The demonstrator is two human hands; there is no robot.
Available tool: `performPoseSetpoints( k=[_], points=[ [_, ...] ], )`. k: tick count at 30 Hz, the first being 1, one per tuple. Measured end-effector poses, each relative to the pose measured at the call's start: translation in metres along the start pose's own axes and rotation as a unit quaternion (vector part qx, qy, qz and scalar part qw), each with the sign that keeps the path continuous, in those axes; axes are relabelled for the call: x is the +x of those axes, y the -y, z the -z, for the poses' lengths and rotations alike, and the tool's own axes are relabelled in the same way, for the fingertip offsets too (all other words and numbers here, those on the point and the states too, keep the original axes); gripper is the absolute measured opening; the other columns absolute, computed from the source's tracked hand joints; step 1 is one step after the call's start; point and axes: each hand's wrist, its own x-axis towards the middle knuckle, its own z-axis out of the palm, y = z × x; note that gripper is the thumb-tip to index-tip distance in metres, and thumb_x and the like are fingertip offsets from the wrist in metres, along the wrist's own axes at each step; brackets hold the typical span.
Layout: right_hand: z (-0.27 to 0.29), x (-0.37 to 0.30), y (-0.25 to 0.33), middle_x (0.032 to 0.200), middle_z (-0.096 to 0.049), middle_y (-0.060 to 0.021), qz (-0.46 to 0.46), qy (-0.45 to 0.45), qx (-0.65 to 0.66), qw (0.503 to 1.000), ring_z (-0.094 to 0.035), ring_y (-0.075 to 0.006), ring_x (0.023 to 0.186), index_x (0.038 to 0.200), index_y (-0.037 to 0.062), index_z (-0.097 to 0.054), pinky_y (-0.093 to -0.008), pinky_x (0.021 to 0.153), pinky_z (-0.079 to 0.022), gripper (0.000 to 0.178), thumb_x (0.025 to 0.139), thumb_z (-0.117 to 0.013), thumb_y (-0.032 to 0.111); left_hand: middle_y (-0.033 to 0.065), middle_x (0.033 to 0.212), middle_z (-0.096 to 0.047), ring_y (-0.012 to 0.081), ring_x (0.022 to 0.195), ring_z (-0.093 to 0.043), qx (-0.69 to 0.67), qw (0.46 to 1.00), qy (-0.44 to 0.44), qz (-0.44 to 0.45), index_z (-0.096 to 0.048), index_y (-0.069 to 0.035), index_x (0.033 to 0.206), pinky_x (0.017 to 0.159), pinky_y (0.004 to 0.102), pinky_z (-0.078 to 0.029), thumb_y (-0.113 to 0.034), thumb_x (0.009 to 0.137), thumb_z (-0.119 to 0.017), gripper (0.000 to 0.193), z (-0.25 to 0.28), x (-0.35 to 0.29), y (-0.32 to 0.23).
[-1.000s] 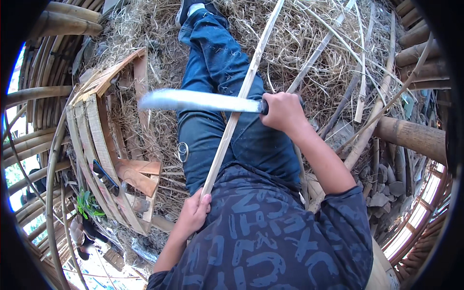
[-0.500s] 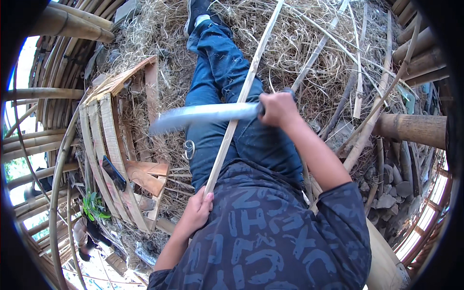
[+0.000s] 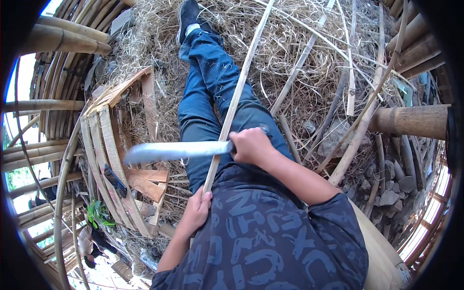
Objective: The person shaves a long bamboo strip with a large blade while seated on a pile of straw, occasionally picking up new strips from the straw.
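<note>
My right hand (image 3: 252, 146) is closed around the handle of a machete (image 3: 176, 151). Its long blade, slightly blurred, points left across the thighs of my blue jeans (image 3: 200, 128) and crosses a long, pale bamboo strip (image 3: 234, 104). The blade lies over the strip; whether its edge bites into it I cannot tell. Beside my left hip, my left hand (image 3: 195, 212) grips the strip's near end. From there the strip slants up over my legs toward the far side. Thin shavings cling to the jeans.
To my left stands a slatted wooden crate (image 3: 113, 133) with a dark phone-like object (image 3: 115, 181) on it. Curly shavings (image 3: 309, 63) cover the ground. Bamboo poles (image 3: 411, 121) and stones (image 3: 389, 198) are at right. Another person (image 3: 89, 244) is at lower left.
My right hand has drawn the machete back along the strip toward my body, from knee level to mid-thigh. My left hand keeps its hold near my hip. The view has shifted slightly.
</note>
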Motion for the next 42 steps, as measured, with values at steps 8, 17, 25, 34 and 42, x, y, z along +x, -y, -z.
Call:
performPoseSetpoints(
  k=[8,17,25,34,42],
  points=[
    [0.006,0.01,0.002,0.074,-0.069,-0.0184,0.006,0.044,-0.025,0.999,-0.07,-0.0329,0.071,0.07,0.0045,-0.07,-0.0414,0.066,-0.056,0.018,0.062,-0.068,0.02,0.0265,0.067,-0.056,0.0481,0.064,-0.055,0.181,0.979,-0.088,-0.035,-0.047,-0.001,0.096,0.056,0.0505,-0.041,-0.017,0.101,-0.044,0.018,-0.008,-0.004,-0.017],
    [0.038,0.017,-0.068,0.082,-0.07,-0.0193,-0.149,-0.003,-0.119,0.982,-0.07,-0.0341,0.081,0.078,0.0055,-0.072,-0.0429,0.076,-0.056,0.022,0.066,-0.066,0.022,0.0285,0.066,-0.055,0.0491,0.066,-0.056,0.213,0.968,-0.107,-0.081,-0.045,0.0,0.095,0.057,0.0559,-0.041,-0.014,0.1,-0.044,0.015,-0.009,0.005,-0.017],
    [0.057,0.023,-0.09,0.085,-0.07,-0.0205,-0.279,-0.073,-0.152,0.945,-0.071,-0.035,0.082,0.086,0.0021,-0.071,-0.0435,0.077,-0.057,0.027,0.071,-0.065,0.025,0.0292,0.066,-0.054,0.05,0.067,-0.055,0.171,0.976,-0.097,-0.09,-0.045,0.0,0.094,0.057,0.0556,-0.039,-0.012,0.099,-0.045,0.014,-0.007,0.004,-0.011],
    [0.0,0.015,0.0,0.07,-0.069,-0.0161,0.042,0.028,-0.087,0.995,-0.07,-0.031,0.067,0.071,0.0063,-0.066,-0.0416,0.064,-0.056,0.016,0.062,-0.067,0.02,0.0287,0.066,-0.053,0.0503,0.067,-0.055,0.161,0.978,-0.094,-0.09,-0.046,0.0,0.094,0.057,0.0549,-0.039,-0.013,0.099,-0.046,0.014,-0.008,0.004,-0.005],
    [0.059,0.054,-0.112,0.086,-0.071,-0.0207,-0.283,-0.065,-0.09,0.953,-0.071,-0.0332,0.083,0.084,0.0018,-0.071,-0.0425,0.076,-0.057,0.026,0.071,-0.065,0.023,0.0295,0.07,-0.055,0.0503,0.071,-0.056,0.144,0.983,-0.078,-0.079,-0.048,0.0,0.094,0.06,0.0543,-0.04,-0.013,0.098,-0.046,0.014,-0.007,0.0,-0.005]
  ],
)
